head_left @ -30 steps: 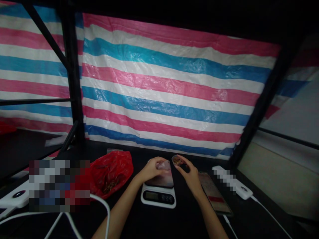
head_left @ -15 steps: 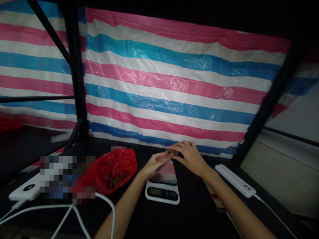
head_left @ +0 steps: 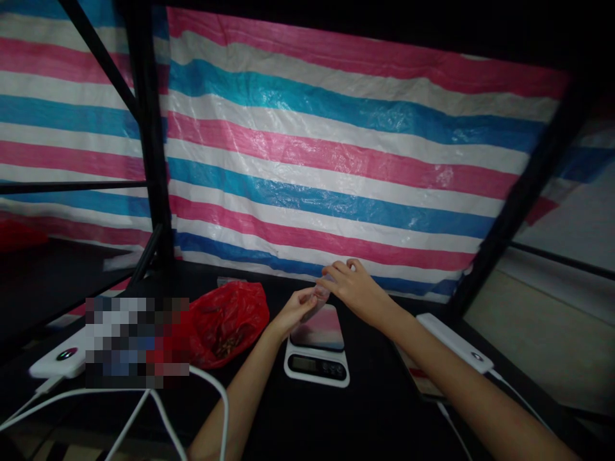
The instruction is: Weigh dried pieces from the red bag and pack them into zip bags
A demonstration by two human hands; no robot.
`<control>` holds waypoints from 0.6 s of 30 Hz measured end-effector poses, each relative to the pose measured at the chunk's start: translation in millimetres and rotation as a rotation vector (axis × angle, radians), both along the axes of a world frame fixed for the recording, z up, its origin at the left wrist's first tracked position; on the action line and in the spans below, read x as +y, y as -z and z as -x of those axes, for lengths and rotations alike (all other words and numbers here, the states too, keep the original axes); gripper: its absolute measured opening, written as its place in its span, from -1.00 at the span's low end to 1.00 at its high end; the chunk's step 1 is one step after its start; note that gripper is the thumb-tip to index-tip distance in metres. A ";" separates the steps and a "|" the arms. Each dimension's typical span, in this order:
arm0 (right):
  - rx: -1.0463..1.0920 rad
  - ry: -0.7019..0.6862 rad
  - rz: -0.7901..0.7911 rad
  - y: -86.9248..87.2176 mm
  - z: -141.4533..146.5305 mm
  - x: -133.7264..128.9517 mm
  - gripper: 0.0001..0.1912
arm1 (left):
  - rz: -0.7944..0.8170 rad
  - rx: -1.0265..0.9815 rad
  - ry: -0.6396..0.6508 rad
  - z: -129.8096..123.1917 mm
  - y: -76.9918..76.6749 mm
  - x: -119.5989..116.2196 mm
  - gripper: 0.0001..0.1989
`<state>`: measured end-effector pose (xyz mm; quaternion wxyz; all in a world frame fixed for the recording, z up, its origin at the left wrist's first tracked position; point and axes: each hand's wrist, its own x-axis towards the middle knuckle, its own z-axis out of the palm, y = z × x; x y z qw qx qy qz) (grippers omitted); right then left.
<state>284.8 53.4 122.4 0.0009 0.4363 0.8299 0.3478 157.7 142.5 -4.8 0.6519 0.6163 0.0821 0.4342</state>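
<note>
A small clear plastic bag (head_left: 319,302) is held up above the back of a white digital kitchen scale (head_left: 317,371). My left hand (head_left: 294,312) is closed around the bag's lower part, thumb in front. At the bag's top, my right hand (head_left: 354,283) has its fingers bent and pinching the edge. The bag's contents are hard to make out. The scale's shiny plate (head_left: 319,333) lies just below the hands, and its display is too dim to read. To the left, a crumpled red plastic bag (head_left: 250,301) lies open with small brown pieces (head_left: 229,344) inside.
White power banks lie at the left (head_left: 60,358) and right (head_left: 454,342), with white cables (head_left: 221,390) crossing the front left. A flat phone-like object (head_left: 423,384) rests under my right forearm. Black frame posts (head_left: 154,160) stand before a striped plastic sheet (head_left: 327,166).
My right hand has shifted up slightly, its fingers now bent over the bag's top. The bag is more upright, and the brown contents seen earlier are less visible. The view moved slightly.
</note>
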 end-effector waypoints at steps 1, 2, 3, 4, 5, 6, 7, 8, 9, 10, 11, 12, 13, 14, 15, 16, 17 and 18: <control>-0.004 -0.006 -0.006 -0.7 0.2 -0.5 -0.71 | -0.005 0.006 -0.009 1.1 -0.6 0.7 -0.41; 0.004 -0.005 -0.016 -1.5 0.1 -1.7 -0.70 | -0.015 0.019 -0.021 2.0 -1.3 1.5 -0.41; 0.030 0.006 -0.035 -2.3 -0.2 -3.5 -0.69 | -0.035 0.039 -0.037 2.6 -1.8 2.2 -0.42; 0.074 0.023 -0.059 -2.8 -1.0 -5.8 -0.68 | -0.066 0.067 -0.052 2.8 -1.8 2.8 -0.43; 0.136 0.044 -0.083 -2.7 -2.3 -8.5 -0.68 | -0.104 0.102 -0.067 2.5 -1.1 3.3 -0.44; 0.213 0.063 -0.102 -1.8 -4.2 -11.3 -0.69 | -0.153 0.145 -0.085 1.8 0.6 3.7 -0.45; 0.304 0.075 -0.116 0.5 -6.9 -13.9 -0.70 | -0.216 0.200 -0.112 0.9 3.2 4.0 -0.47; 0.403 0.080 -0.124 4.3 -10.4 -16.0 -0.70 | -0.294 0.274 -0.146 -0.2 6.4 4.2 -0.48; 0.510 0.083 -0.126 10.1 -14.6 -17.4 -0.69 | -0.381 0.362 -0.183 -1.3 10.1 4.2 -0.49; 0.622 0.084 -0.128 18.0 -19.3 -18.0 -0.68 | -0.471 0.461 -0.221 -2.2 13.4 4.0 -0.49; 0.742 0.086 -0.133 28.2 -24.3 -17.9 -0.67 | -0.554 0.562 -0.253 -2.8 15.9 3.5 -0.47; 0.864 0.088 -0.135 40.4 -29.1 -17.2 -0.65 | -0.617 0.645 -0.275 -3.1 16.9 2.2 -0.43; 0.992 0.089 -0.138 54.5 -33.5 -16.3 -0.63 | -0.652 0.694 -0.297 -3.1 15.9 -0.2 -0.38; 1.120 0.087 -0.137 70.0 -37.0 -15.4 -0.61 | -0.660 0.702 -0.331 -2.6 12.8 -4.4 -0.33; 1.242 0.087 -0.136 86.1 -39.4 -14.8 -0.59 | -0.646 0.672 -0.379 -1.5 7.6 -11.0 -0.32; 1.359 0.094 -0.156 102.2 -40.8 -14.5 -0.57 | -0.616 0.611 -0.435 0.3 0.9 -20.7 -0.34; 1.467 0.109 -0.188 117.6 -41.1 -14.5 -0.56 | -0.574 0.528 -0.497 3.1 -6.5 -33.9 -0.42; 1.562 0.131 -0.222 131.6 -40.5 -14.7 -0.55 | -0.523 0.442 -0.539 7.1 -13.8 -51.0 -0.52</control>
